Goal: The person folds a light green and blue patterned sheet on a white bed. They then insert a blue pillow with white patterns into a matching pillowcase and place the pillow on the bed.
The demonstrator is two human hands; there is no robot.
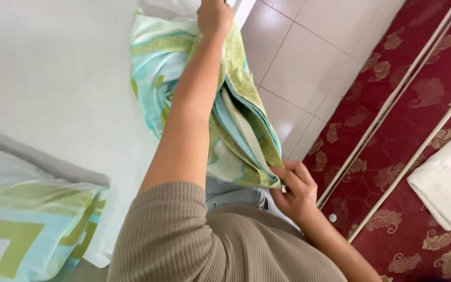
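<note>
Fingers of our right hand (296, 190) pinch the pillowcase (236, 130) edge while our left hand (214, 16) grips its far end, mid-fitting; next we judge a firm tug.

White bed (53, 78): patterned pillowcase (157, 57) partly resting, second patterned pillow (27, 230) at edge.

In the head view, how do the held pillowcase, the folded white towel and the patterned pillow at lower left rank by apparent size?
1. Pillowcase, held by left hand and right hand.
2. Pillow, cut off by the frame, so unsure.
3. Towel, also cut off.
</note>
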